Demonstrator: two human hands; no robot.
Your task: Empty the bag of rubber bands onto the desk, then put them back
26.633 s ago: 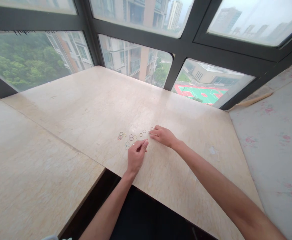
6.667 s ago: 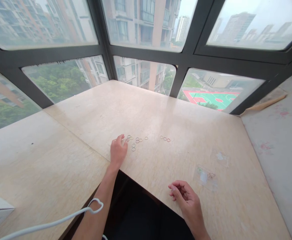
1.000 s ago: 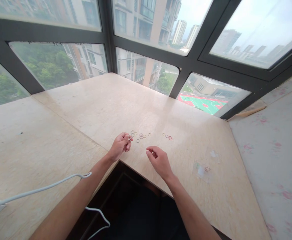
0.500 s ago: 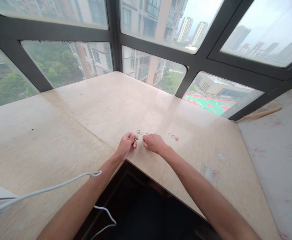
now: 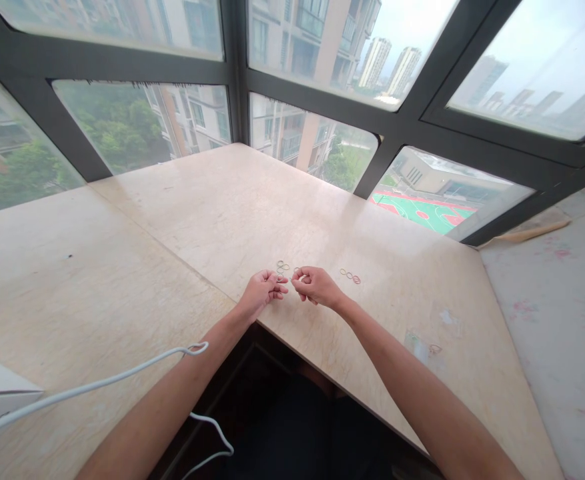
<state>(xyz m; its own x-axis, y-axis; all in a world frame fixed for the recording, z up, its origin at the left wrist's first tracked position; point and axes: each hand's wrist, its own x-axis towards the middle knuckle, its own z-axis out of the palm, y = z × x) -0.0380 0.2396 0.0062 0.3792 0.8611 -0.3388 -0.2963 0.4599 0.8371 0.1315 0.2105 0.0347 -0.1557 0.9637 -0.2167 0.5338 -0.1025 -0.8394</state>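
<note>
My left hand [image 5: 263, 293] rests by the counter's front edge, fingers loosely stretched toward the right; nothing shows clearly between them. Just to its right, my right hand [image 5: 317, 285] has thumb and forefinger pinched together. Anything in that pinch is too small to make out. Beyond the left fingertips lies a cluster of thin, pale rings [image 5: 280, 265], partly covered by the fingers. Another thin ring [image 5: 297, 270] peeks out behind my right hand. Further right, a short row of thin rings [image 5: 349, 275] ends with a red ring [image 5: 357, 280].
A clear plastic bag [image 5: 415, 345] and a smaller clear piece [image 5: 449, 319] lie on the marbled counter [image 5: 212, 207] at right, with a pinkish loop [image 5: 435, 349] beside them. A white cable [image 5: 117, 379] crosses by my left forearm, near a white box [image 5: 2, 387]. Windows border the back.
My left fingers have uncurled and stretched toward the right. My right hand has turned from a closed, knuckles-up pose into a pinch beside them. The view has shifted slightly.
</note>
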